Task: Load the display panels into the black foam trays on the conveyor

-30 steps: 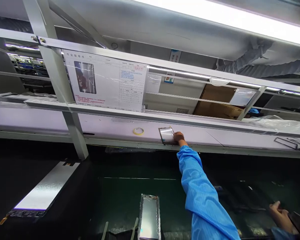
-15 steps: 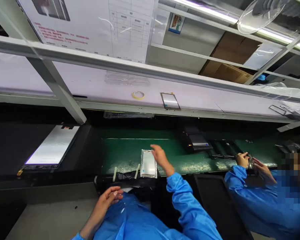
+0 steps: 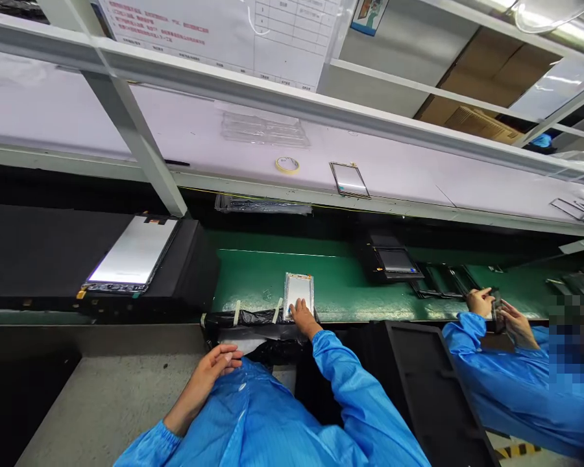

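A flat display panel [image 3: 300,286] with a pale face and silvery edges lies at the front of the green work surface [image 3: 253,259]. My right hand [image 3: 304,316] rests over its lower part, fingers spread and touching the face. Apart from the panel, my left hand [image 3: 217,366] hovers before my body, its fingers loosely stretched and bent, with nothing visible in them. Black plastic film [image 3: 253,318] fixed with pale tape strips [image 3: 237,312] hangs along the front edge beside the panel.
A lit screen [image 3: 131,253] lies on a black block at left. Stacked dark panels [image 3: 394,261] and black frames [image 3: 440,281] sit to the right, near a co-worker's hands [image 3: 499,311]. A tape roll [image 3: 287,165] and a framed panel [image 3: 350,179] occupy the shelf. A black tray [image 3: 433,376] stands right.
My right hand has come down from beside the panel's upper right onto its lower part. My left hand stays near my body. The camera view has shifted.
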`<action>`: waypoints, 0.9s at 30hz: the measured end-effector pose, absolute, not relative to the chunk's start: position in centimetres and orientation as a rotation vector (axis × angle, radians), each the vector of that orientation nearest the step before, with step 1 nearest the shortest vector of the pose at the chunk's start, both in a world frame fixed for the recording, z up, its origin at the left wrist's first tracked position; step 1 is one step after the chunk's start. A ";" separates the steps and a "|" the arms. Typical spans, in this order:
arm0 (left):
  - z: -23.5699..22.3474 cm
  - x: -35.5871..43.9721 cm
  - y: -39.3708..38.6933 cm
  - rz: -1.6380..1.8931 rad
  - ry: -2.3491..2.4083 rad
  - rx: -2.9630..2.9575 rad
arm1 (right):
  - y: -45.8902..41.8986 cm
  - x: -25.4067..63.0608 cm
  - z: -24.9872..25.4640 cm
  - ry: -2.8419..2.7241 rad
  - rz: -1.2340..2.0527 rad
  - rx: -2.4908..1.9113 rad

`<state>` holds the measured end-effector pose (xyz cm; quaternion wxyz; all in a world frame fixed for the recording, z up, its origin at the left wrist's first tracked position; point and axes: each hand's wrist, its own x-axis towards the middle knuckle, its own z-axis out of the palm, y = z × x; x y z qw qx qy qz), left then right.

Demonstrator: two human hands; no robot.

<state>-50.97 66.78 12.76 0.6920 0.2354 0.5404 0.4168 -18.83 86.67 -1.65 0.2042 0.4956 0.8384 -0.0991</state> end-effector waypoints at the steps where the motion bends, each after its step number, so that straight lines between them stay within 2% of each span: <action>1: 12.6 -51.2 66.6 0.936 1.203 0.526 | 86.8 -18.9 -1.8 2.344 -0.255 1.360; 15: 11.4 -52.3 66.1 0.935 1.223 0.523 | 84.8 -20.0 -3.3 2.428 0.085 1.433; 21: 10.7 -51.9 67.2 0.894 1.186 0.516 | 86.6 -18.9 0.6 2.521 0.198 1.528; 27: 11.2 -48.2 73.1 0.834 0.820 0.204 | 83.2 -21.3 5.8 2.852 0.268 1.553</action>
